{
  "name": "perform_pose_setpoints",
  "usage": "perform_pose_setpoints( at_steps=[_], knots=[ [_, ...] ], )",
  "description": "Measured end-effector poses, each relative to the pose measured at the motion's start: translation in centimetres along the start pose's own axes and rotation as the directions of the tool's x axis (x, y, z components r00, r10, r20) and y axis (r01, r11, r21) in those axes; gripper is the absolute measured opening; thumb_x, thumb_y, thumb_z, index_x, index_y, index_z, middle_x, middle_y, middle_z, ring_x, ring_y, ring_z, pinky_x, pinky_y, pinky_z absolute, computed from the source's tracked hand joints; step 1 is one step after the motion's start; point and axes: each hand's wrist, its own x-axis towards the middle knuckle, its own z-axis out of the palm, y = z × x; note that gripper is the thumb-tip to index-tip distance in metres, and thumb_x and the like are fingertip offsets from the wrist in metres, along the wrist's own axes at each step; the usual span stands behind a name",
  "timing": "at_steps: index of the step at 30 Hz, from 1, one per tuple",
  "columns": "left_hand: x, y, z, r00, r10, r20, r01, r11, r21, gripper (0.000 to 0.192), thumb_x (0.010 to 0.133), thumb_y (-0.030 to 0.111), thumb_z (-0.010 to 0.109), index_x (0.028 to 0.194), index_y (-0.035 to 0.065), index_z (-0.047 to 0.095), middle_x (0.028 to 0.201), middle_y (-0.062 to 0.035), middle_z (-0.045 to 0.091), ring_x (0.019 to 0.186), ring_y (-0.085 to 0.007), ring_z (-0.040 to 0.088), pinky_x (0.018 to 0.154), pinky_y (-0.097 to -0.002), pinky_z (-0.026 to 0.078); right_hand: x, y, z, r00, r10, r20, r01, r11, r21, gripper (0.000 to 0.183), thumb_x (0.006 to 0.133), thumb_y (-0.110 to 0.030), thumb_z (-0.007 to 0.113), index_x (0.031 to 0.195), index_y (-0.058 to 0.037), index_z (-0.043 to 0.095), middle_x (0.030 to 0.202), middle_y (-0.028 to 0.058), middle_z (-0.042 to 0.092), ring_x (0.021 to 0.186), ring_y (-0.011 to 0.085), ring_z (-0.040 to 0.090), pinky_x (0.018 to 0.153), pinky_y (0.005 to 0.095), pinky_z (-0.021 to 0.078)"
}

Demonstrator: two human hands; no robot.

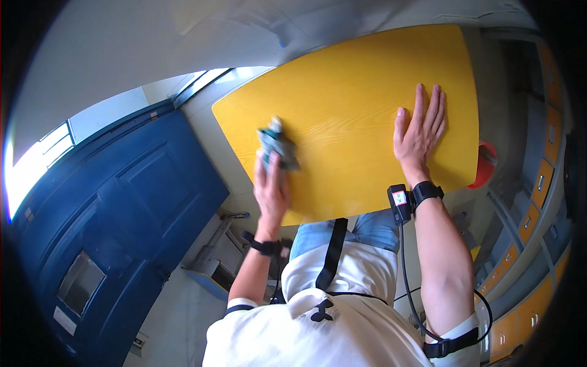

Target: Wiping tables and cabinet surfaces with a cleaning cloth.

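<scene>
Before me is a yellow tabletop (348, 101) with a faint wood grain and rounded corners. Near its left edge, my left hand (271, 186) holds a crumpled grey-green cloth (278, 144) against the surface; both are slightly blurred. On the right part of the tabletop, my right hand (419, 130) lies flat, palm down, with its fingers pointing away from me and the thumb apart. Nothing is in that hand. A black strap with a small box and a cable (400, 204) sits on my right wrist, and another black strap circles the left wrist.
A blue panelled door (137, 169) stands at the left by a bright window. Below the tabletop's right edge, a red bucket (485, 165) is partly hidden. Cabinets with orange drawer fronts (542, 181) line the right side. A white wall (151, 41) borders the far side.
</scene>
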Motion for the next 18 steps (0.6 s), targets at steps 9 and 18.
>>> perform_pose_setpoints(
  at_steps=[9, 18],
  knots=[
    [-3.5, 0.7, -1.8, 0.699, 0.505, 0.507, -0.552, 0.831, -0.066, 0.058, 0.081, 0.007, 0.069, 0.135, 0.0291, 0.064, 0.143, -0.0182, 0.055, 0.130, -0.0358, 0.056, 0.108, -0.0498, 0.047, -0.1, 0.0, 0.1, 1.000, 0.004, 0.016, -0.003, 1.000, -0.011, 0.063, 0.102, -0.043, 0.045, 0.158, -0.0147, 0.034, 0.163, 0.0229, 0.028, 0.151, 0.0404, 0.027, 0.120, 0.0557, 0.0240],
    [10.2, 3.6, 2.6, 0.988, -0.019, -0.151, 0.015, 1.000, -0.027, 0.061, 0.090, -0.004, 0.060, 0.148, 0.0126, 0.051, 0.153, -0.0271, 0.041, 0.134, -0.0485, 0.049, 0.107, -0.0487, 0.048, 0.2, -0.2, 0.2, 1.000, -0.013, 0.008, 0.013, 1.000, -0.002, 0.063, 0.102, -0.040, 0.046, 0.158, -0.0131, 0.034, 0.162, 0.0244, 0.027, 0.150, 0.0424, 0.027, 0.118, 0.0565, 0.0252]
  ],
)
